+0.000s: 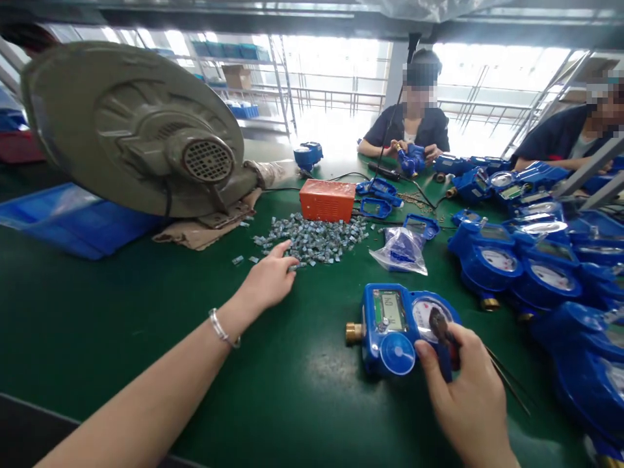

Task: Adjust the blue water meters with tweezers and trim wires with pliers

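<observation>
The right hand (470, 396) sits lowest and closest, curled around a dark tool (441, 327) whose tip rests over the round dial of a blue water meter (397, 328); thin dark handles or leads trail out from under the hand to its right. The meter lies flat on the green surface (302, 383), just ahead of the right hand, with a brass fitting at its left end, a small display on top and a round blue cap at its near edge.

The left hand (270, 279), with a bracelet (221, 329) at the wrist, reaches forward and well to the left of the right hand. Its fingers are loosely spread, the fingertips touching the near edge of a pile of small grey parts (316, 240); whether it pinches one cannot be told.

Beyond that pile stands an orange box (326, 199). Between the two hands and farther out lies a clear plastic bag (402, 250) with blue pieces inside. To the right of the right hand, many more blue meters (531, 260) crowd the surface. Far left of the left hand, a large grey blower housing (131, 130) rests on cardboard. Across the surface, two other people (414, 123) sit, one handling a blue meter.
</observation>
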Demonstrator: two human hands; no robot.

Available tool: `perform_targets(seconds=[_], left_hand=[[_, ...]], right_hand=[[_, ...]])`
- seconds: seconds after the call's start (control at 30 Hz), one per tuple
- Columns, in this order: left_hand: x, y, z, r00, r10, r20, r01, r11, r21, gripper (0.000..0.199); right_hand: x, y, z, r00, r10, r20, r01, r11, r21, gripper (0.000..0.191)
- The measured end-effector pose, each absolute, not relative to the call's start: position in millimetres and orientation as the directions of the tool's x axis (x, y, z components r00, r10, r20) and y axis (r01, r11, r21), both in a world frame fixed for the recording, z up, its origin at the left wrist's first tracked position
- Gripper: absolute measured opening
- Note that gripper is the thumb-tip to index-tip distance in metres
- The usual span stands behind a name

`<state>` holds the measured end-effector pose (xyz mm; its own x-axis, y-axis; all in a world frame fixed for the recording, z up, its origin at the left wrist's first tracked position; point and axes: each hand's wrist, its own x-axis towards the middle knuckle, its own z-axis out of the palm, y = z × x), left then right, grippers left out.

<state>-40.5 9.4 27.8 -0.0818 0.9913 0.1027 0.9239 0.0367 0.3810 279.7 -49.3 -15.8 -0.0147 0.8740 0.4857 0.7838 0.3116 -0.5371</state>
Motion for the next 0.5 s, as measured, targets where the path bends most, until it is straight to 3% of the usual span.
perform_targets(seconds=[0.07, 0.13, 0.23, 0.33, 0.4, 0.5], left_hand=[[-38.2, 19.3, 24.6, -0.101, 0.988, 0.116, 0.930, 0.052, 0.365, 0.031], [-17.0, 10.8, 23.6, -0.089, 0.987, 0.135, 0.900, 0.022, 0.435, 0.036], [32.8, -24.6, 26.6, -0.009, 0.993, 0.118, 0.627, -0.086, 0.775, 0.042], [70.3, -51.5, 30.4, 0.128, 0.990, 0.058, 0.458, -0.111, 0.882, 0.058], [79.7, -50.1, 30.6, 0.189, 0.982, 0.012, 0.364, -0.081, 0.928, 0.066], [76.6, -25.0, 25.2, 0.221, 0.972, -0.075, 0.124, 0.048, 0.991, 0.057]], right_hand=[[280.9, -49.0, -15.3, -0.020, 0.877, 0.480, 0.773, 0.318, -0.549, 0.040], [282.3, -49.7, -16.2, -0.036, 0.871, 0.491, 0.745, 0.351, -0.568, 0.039], [285.5, -51.7, -21.1, 0.004, 0.844, 0.536, 0.625, 0.416, -0.661, 0.034], [290.6, -51.7, -26.4, 0.194, 0.822, 0.536, 0.438, 0.417, -0.797, 0.026], [294.3, -49.7, -27.7, 0.306, 0.826, 0.473, 0.381, 0.350, -0.856, 0.026], [296.5, -46.5, -26.8, 0.417, 0.868, 0.268, 0.347, 0.121, -0.930, 0.033]])
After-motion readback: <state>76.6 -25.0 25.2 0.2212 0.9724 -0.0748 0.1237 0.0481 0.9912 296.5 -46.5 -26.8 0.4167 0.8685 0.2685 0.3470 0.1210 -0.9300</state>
